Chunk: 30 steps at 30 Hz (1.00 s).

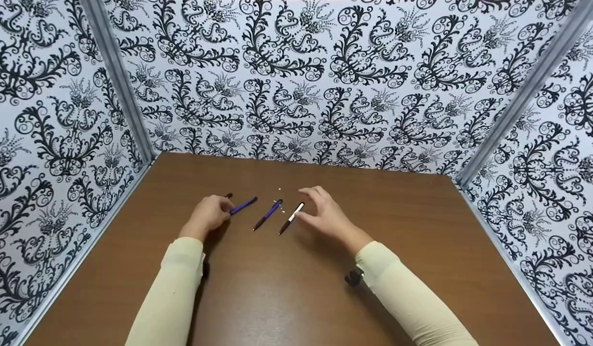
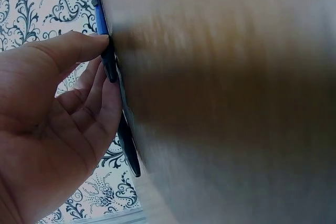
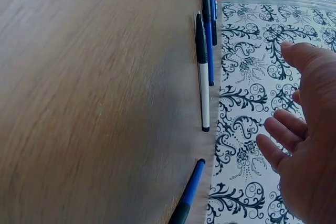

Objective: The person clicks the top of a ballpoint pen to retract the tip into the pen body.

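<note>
In the head view my left hand (image 1: pixel 210 212) pinches a blue pen (image 1: pixel 243 205) at its dark end, low over the table. The left wrist view shows the thumb on that blue pen (image 2: pixel 101 18), and a second dark-ended pen (image 2: pixel 129 150) behind the fingers. Another blue pen (image 1: pixel 269 214) and a white pen (image 1: pixel 292 218) with black ends lie slanted between the hands. My right hand (image 1: pixel 326 214) is beside the white pen, fingers apart and holding nothing. A further blue pen (image 3: pixel 191 187) lies near it in the right wrist view; the head view hides it.
All this is on a brown wooden table (image 1: pixel 277 278). Several tiny white bits (image 1: pixel 283 210) are scattered near the pens. Patterned white-and-black walls (image 1: pixel 296 96) enclose the table at the back and both sides.
</note>
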Each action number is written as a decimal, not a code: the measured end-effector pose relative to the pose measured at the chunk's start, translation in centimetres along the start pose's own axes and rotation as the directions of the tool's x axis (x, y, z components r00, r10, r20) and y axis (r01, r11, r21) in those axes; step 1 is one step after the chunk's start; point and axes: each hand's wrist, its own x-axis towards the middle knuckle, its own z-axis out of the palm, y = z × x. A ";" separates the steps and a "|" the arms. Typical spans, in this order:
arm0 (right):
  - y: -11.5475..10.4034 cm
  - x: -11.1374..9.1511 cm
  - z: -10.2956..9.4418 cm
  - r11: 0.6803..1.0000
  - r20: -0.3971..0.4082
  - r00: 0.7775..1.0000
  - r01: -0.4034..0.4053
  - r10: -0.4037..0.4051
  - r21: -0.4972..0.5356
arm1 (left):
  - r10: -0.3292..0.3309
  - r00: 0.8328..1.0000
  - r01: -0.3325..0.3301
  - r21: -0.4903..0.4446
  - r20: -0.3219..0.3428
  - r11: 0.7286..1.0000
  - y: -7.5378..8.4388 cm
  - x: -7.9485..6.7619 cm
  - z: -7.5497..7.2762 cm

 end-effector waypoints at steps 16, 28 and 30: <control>-0.4 0.0 0.3 0.990 0.005 0.999 -0.043 0.043 0.132 | -0.035 0.999 0.034 -0.045 -0.013 0.998 0.7 -0.2 0.0; -0.4 1.3 2.6 0.973 -0.018 0.996 -0.085 0.091 0.217 | 0.033 0.997 -0.039 -0.088 -0.066 0.995 2.0 0.0 0.2; -0.4 1.6 2.9 0.966 -0.019 0.994 -0.102 0.109 0.237 | 0.039 0.998 -0.044 -0.095 -0.055 0.995 2.3 0.0 0.4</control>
